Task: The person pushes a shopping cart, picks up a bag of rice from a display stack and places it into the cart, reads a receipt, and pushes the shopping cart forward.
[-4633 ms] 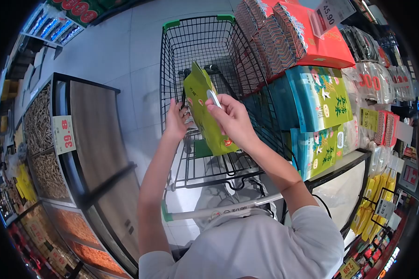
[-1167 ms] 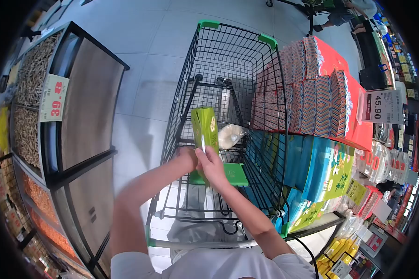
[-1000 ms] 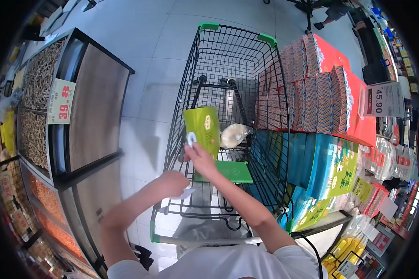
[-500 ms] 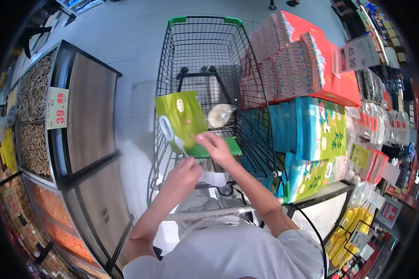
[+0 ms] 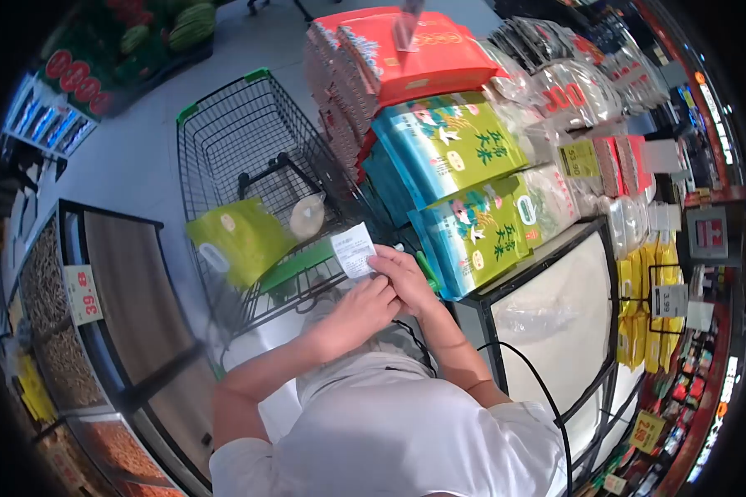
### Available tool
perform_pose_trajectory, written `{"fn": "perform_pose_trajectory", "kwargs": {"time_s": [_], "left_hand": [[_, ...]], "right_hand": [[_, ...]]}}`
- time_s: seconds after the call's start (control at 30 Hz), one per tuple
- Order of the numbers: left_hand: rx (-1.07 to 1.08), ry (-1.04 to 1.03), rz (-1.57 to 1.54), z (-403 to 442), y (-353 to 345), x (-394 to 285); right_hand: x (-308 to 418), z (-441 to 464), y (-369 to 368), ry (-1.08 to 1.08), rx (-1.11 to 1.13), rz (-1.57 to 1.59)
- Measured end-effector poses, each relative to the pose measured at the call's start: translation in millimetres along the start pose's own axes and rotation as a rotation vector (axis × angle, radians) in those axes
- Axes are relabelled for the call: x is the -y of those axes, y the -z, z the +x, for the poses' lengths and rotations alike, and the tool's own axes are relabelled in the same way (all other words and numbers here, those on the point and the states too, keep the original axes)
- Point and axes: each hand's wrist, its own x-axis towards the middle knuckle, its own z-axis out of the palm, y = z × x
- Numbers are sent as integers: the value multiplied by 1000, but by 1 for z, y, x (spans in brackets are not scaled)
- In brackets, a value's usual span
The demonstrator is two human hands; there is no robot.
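Observation:
A small white printed slip (image 5: 353,250) stands up between my two hands, in front of my body. My right hand (image 5: 404,277) is closed on the slip's lower right edge. My left hand (image 5: 359,313) is closed beside it, its fingertips touching the right hand; what it grips, if anything, is hidden. Left of the hands, a green bag with a white handle (image 5: 239,236) lies in the shopping cart (image 5: 224,137). Next to the bag is a clear bag with something pale inside (image 5: 307,215). The cart's green flap (image 5: 294,265) is below them.
Stacked red packs (image 5: 423,58) and blue-green rice bags (image 5: 452,149) stand right of the cart. A bin of white grain (image 5: 551,306) is at my right, with yellow packs (image 5: 648,306) beyond. Dried-goods bins (image 5: 54,331) with a 39.8 sign (image 5: 84,294) line the left.
Both hands have left the green bag's side and come together with the slip raised between them. The view has turned right, so the cart appears further left and tilted.

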Motion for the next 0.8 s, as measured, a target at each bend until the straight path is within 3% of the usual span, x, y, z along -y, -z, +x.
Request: {"fn": "perform_pose_trajectory", "kwargs": {"time_s": [0.07,0.1,0.23,0.33,0.43,0.53,0.8], "left_hand": [[-33,-89,-22,12,-6,-11],[-224,-182,9,17,-7,-15],[-594,194,-312,39,-7,-42],[-443,365,-1076,57,-24,-39],[-182,522,-1387,54,-47,-38],[-115,582,-1127,50,-52,-43],[-157,672,-1318,41,-44,-56]], "right_hand": [[16,-20,15,158,-29,202],[24,-29,22,210,-70,253],[43,-63,40,401,-105,329],[46,-76,42,476,-122,362],[46,-80,49,534,-123,375],[46,-80,56,557,-132,370],[51,-78,57,554,-160,352]]}}
